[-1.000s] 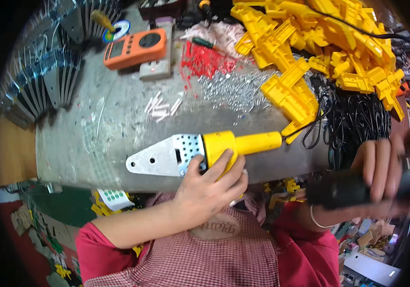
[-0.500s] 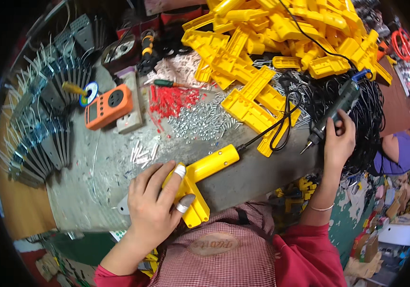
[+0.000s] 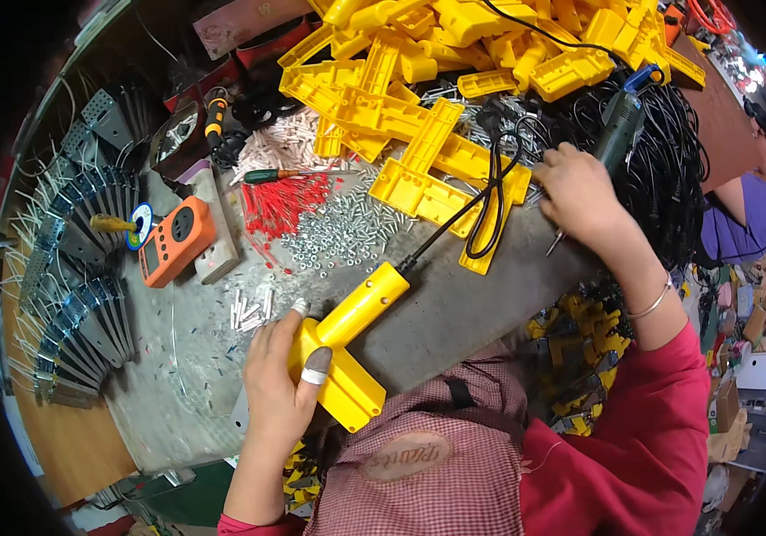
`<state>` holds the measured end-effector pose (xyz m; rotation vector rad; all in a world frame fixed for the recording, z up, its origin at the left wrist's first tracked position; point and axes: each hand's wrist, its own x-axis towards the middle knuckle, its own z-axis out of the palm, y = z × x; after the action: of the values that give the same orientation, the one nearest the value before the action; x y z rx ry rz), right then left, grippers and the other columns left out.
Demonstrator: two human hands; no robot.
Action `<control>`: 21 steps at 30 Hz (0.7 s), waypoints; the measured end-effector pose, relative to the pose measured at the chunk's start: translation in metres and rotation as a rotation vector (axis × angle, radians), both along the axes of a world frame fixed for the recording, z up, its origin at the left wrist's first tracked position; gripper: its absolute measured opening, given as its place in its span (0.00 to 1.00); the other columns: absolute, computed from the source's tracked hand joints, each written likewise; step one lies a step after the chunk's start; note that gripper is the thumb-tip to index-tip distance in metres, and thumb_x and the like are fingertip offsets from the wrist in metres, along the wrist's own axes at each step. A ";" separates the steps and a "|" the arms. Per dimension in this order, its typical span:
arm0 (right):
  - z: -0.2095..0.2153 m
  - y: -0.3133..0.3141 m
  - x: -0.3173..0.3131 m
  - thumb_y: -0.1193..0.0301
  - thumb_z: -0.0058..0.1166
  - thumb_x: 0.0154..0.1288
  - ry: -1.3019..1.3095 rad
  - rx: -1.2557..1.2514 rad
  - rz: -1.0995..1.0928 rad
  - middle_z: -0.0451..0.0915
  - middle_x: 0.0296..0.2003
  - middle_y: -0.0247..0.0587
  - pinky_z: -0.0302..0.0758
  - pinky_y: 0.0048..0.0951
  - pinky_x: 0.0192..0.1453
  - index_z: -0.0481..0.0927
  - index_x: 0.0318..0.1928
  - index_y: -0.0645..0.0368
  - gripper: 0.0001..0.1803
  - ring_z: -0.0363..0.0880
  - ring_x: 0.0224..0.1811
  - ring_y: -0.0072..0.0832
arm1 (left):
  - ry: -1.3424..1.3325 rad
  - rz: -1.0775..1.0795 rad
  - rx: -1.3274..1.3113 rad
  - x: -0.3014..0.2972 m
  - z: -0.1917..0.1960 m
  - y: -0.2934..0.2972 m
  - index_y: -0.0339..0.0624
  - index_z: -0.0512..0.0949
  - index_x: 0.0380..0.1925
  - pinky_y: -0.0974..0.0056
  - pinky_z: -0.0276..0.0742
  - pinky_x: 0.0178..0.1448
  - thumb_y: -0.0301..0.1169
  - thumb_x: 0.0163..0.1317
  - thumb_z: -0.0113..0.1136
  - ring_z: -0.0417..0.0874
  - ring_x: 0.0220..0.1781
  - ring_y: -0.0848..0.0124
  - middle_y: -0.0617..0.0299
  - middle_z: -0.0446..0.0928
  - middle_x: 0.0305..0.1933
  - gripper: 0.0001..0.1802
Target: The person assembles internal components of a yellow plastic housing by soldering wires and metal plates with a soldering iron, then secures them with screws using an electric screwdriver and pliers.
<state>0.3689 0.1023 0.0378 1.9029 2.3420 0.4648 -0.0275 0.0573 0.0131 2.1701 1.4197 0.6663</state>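
My left hand [image 3: 280, 380] grips a yellow plastic tool body [image 3: 347, 344] with a handle and a black cord, held at the near edge of the grey bench [image 3: 454, 304]. Its metal plate end is hidden under the hand. My right hand [image 3: 579, 196] is wrapped around a dark green electric screwdriver [image 3: 620, 134], tip pointing down toward the bench. A big heap of yellow plastic housings [image 3: 454, 80] lies just beyond both hands. Small silver screws [image 3: 338, 237] are scattered between them.
An orange meter [image 3: 178, 241] sits at the left beside rows of grey metal plates [image 3: 70, 295]. Red wire pieces [image 3: 280, 201], a green-handled screwdriver [image 3: 289, 175] and black cables [image 3: 678, 179] lie around. Another person [image 3: 753, 196] in purple is at the right.
My left hand has turned the yellow tool body and pulled it nearer the bench edge. My right hand moved the screwdriver from my lap up onto the bench by the yellow heap.
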 end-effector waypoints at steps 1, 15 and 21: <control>-0.006 -0.002 -0.001 0.72 0.57 0.50 -0.147 -0.006 0.031 0.80 0.33 0.37 0.75 0.35 0.42 0.81 0.31 0.56 0.05 0.77 0.42 0.35 | 0.001 -0.002 -0.017 0.002 0.003 0.001 0.32 0.74 0.53 0.53 0.72 0.54 0.35 0.60 0.58 0.78 0.47 0.48 0.44 0.77 0.44 0.23; 0.013 0.014 0.014 0.69 0.58 0.55 0.216 -0.027 -0.023 0.81 0.31 0.45 0.78 0.43 0.45 0.84 0.30 0.60 0.07 0.81 0.38 0.44 | 0.056 -0.101 0.095 -0.002 0.004 0.003 0.33 0.72 0.56 0.52 0.71 0.51 0.39 0.60 0.61 0.77 0.43 0.50 0.47 0.77 0.44 0.28; 0.040 0.022 0.029 0.70 0.56 0.59 0.543 -0.003 -0.059 0.82 0.34 0.52 0.75 0.39 0.48 0.82 0.36 0.65 0.10 0.80 0.41 0.47 | 0.071 -0.090 0.038 0.003 0.012 0.004 0.33 0.74 0.53 0.54 0.73 0.56 0.30 0.57 0.60 0.79 0.49 0.48 0.45 0.78 0.45 0.23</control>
<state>0.3983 0.1242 0.0780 2.3203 2.5624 -0.0795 -0.0244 0.0610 0.0254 2.2929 1.3453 0.5938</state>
